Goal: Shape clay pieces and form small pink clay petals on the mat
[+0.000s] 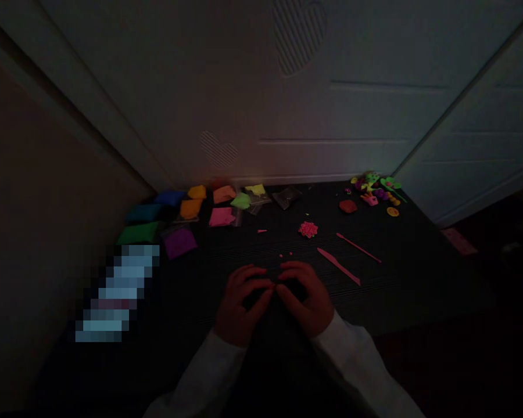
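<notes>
My left hand (242, 302) and my right hand (307, 299) meet at the fingertips, low over the dark table. Thumb and forefinger of the left hand are pinched together, and the right thumb and fingers close in against them. A tiny reddish bit may sit between the tips, but the dim light hides what it is. Just beyond the fingers lie two small pink clay balls (281, 255). Farther off sits a pink clay flower (308, 229) with many petals. To the right of my right hand rest a pink modelling knife (339, 266) and a thin pink modelling tool (358, 247).
Bags of coloured clay, among them purple (179, 241), green (138, 233) and pink (222, 216), line the table's left and back. Small clay figures (375, 188) and a red lump (347, 206) stand back right. A blurred-out bright panel (117, 293) is at left. A white wall (244, 87) rises behind.
</notes>
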The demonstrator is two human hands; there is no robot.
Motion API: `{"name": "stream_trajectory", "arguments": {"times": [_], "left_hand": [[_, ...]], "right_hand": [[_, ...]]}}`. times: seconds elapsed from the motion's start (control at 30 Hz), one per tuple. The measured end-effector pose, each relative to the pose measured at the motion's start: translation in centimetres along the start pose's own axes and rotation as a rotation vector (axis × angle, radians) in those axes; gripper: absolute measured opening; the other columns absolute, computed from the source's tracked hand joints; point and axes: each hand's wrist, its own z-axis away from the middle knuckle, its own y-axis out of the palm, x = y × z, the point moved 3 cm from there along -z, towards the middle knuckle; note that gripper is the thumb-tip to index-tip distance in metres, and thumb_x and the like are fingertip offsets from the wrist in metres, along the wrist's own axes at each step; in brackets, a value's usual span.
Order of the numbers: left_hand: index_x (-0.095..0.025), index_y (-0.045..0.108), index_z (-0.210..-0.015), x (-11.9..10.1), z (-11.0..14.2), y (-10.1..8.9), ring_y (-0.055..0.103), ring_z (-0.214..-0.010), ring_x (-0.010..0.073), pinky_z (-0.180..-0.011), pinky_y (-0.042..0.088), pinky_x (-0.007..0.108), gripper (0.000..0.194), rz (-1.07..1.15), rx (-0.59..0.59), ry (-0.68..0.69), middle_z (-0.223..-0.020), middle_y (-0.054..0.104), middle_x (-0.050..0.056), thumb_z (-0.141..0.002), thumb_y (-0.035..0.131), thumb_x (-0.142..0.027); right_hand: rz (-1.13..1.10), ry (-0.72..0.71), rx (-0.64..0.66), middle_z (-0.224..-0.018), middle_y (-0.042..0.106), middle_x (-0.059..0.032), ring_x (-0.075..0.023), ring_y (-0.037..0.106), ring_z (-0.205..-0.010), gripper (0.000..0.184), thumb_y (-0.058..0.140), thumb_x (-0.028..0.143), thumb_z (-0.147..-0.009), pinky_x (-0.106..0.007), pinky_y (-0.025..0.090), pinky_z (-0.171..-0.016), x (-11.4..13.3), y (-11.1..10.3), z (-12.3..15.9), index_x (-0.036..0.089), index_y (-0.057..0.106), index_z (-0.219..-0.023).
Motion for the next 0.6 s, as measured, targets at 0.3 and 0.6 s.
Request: {"name": "stream_trajectory", "arguments": {"times": [0.3,0.6], "left_hand": [[-0.023,0.06,-0.08,-0.16,-0.18,-0.02,0.046,-0.101,0.0191,-0.086,0.041,0.039,0.012,-0.02,-0.008,0.012,-0.096,0.057,0.003,-0.069,0.056,-0.022],[-0.022,0.061,-0.078,-0.35,-0.14,-0.06,0.046,-0.101,0.0192,-0.087,0.04,0.04,0.01,-0.004,0.003,-0.009,-0.096,0.057,0.003,-0.07,0.055,-0.023]], "right_hand": [[0.018,0.02,0.007,-0.095,0.056,-0.0055,-0.0163,0.05,-0.094,0.007,0.053,0.022,-0.071,-0.034,0.039,-0.084,-0.11,-0.02,0.05,0.02,0.059,-0.076],[0.004,0.045,0.023,-0.094,0.056,-0.0056,-0.0163,0.05,-0.094,0.007,0.052,0.023,-0.072,-0.034,0.038,-0.085,-0.42,-0.04,0.08,0.02,0.058,-0.075]]}}
